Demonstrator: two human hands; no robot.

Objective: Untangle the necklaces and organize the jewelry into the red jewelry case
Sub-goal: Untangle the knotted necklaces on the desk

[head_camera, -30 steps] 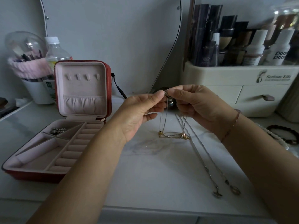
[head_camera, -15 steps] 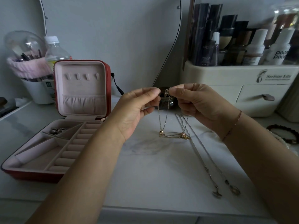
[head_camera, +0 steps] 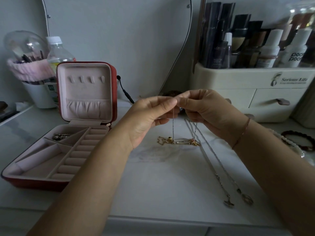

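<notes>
Two hands meet at the centre of the frame: the left hand (head_camera: 150, 120) and the right hand (head_camera: 209, 113) pinch their fingertips together on the top of a thin silver chain necklace (head_camera: 173, 128), which hangs straight down to a small heap of gold chain jewellery (head_camera: 177, 141) lying on the white marble-look tabletop (head_camera: 162, 184). Both grips look clamped on that fine chain, thumbs against forefingers.

Progress looks early. The open red zip jewellery case with pale pink lining (head_camera: 59, 150) sits at lower left, and only its top left compartment holds anything, a small cluster of silvery pieces (head_camera: 60, 136); the ring rolls and the lid hooks are bare. Left to sort, by the look of it: the gold heap, a long silver chain with two pendants (head_camera: 219, 169) stretched toward lower right, and beaded bracelets (head_camera: 300, 142) at the right edge.

Writing, then: the cream drawer organiser (head_camera: 255, 92) at upper right reads "Serious Life", a white bottle (head_camera: 297, 51) shows "poor", and a dark bottle (head_camera: 219, 53) carries "YOUTH CODE", with a partly legible "LOR" above it.
</notes>
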